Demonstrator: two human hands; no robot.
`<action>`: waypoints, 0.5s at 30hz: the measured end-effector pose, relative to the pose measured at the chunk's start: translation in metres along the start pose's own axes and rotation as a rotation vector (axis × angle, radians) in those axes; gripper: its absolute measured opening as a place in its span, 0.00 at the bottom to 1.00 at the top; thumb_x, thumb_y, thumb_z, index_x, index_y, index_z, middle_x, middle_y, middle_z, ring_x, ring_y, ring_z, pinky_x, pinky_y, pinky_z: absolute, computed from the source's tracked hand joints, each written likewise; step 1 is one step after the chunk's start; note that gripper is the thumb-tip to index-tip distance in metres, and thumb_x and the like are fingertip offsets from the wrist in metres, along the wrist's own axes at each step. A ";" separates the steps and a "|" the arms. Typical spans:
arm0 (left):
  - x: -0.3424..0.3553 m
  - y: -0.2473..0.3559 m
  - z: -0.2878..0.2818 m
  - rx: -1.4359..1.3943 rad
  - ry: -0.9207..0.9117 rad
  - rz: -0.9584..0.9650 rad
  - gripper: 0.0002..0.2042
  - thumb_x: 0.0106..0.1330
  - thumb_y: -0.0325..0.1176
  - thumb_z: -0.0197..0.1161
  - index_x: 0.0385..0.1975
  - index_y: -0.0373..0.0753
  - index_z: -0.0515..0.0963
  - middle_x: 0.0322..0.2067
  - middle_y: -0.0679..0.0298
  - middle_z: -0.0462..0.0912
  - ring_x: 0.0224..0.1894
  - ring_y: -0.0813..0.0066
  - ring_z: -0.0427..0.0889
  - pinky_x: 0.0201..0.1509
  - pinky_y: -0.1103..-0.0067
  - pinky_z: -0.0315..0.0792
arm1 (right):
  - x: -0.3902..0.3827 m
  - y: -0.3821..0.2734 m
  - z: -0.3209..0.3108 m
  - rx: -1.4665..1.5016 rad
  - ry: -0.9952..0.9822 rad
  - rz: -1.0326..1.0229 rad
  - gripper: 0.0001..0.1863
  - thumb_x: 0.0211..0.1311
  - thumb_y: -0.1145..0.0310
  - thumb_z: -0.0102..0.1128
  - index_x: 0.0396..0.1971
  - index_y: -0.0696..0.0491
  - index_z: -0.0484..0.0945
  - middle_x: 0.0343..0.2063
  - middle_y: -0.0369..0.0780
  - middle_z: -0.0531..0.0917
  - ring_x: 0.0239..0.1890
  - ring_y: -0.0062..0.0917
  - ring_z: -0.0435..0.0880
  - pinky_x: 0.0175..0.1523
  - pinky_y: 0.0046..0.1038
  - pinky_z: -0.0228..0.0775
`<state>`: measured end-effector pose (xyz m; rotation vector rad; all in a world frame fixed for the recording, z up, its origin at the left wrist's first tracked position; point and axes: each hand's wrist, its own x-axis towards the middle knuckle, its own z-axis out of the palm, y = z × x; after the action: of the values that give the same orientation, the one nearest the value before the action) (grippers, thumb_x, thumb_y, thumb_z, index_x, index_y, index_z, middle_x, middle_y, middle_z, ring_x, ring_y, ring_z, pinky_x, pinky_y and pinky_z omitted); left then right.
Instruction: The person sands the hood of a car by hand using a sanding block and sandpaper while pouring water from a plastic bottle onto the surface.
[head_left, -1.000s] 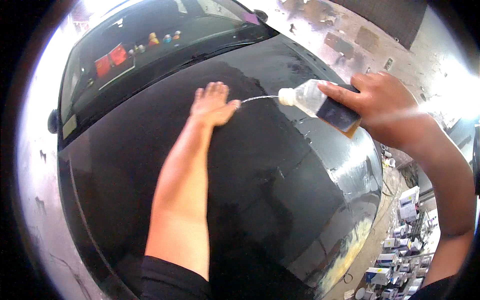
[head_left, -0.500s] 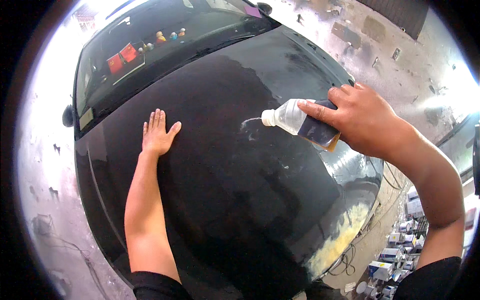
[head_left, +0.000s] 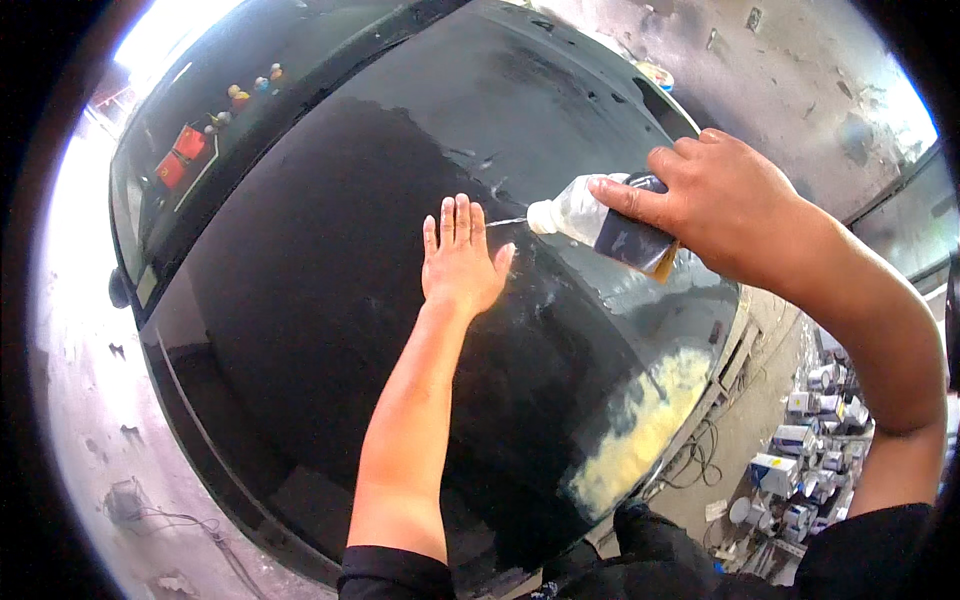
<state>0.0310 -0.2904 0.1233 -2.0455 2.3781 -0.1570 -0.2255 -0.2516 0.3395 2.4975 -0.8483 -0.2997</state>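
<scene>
My left hand lies flat on the black car hood, fingers stretched and thumb apart, holding nothing. My right hand is closed around a clear plastic bottle, held tilted above the hood with its white neck pointing left. A thin stream of water runs from the neck toward my left fingers. Against the bottle's lower half sits a dark piece with a tan edge; I cannot tell whether it is a label or a separate pad. Wet streaks show on the hood.
A pale yellow patch covers the hood's near right corner. Several paint cans crowd the floor at lower right, beside a coiled cable. Small figures and red flags stand behind the windshield. A round tub sits beyond the hood's far edge.
My left hand has slid right across the hood, close to the bottle's mouth. The view has shifted to the right along the car. Water still pours from the bottle in my right hand.
</scene>
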 end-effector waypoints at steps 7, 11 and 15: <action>-0.062 0.050 0.005 -0.082 0.046 0.412 0.41 0.68 0.63 0.41 0.71 0.36 0.51 0.73 0.54 0.49 0.76 0.58 0.42 0.76 0.57 0.33 | -0.014 -0.006 0.016 0.011 -0.020 0.007 0.34 0.56 0.73 0.60 0.65 0.36 0.67 0.36 0.39 0.77 0.42 0.32 0.79 0.46 0.33 0.68; -0.070 -0.063 0.001 0.041 0.123 0.065 0.40 0.66 0.57 0.53 0.69 0.33 0.55 0.71 0.48 0.53 0.73 0.51 0.50 0.74 0.53 0.41 | -0.013 -0.013 0.010 0.060 -0.012 0.000 0.32 0.57 0.71 0.59 0.64 0.35 0.68 0.37 0.39 0.79 0.44 0.32 0.80 0.47 0.33 0.69; -0.087 -0.229 0.002 0.063 0.156 -0.480 0.39 0.70 0.57 0.46 0.71 0.32 0.49 0.73 0.50 0.46 0.76 0.56 0.43 0.74 0.57 0.40 | -0.015 -0.018 -0.004 0.066 0.024 0.011 0.28 0.60 0.69 0.58 0.61 0.36 0.70 0.39 0.39 0.81 0.45 0.32 0.82 0.49 0.34 0.71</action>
<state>0.2696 -0.2385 0.1335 -2.6164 1.8705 -0.3965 -0.2266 -0.2285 0.3349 2.5516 -0.8753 -0.2413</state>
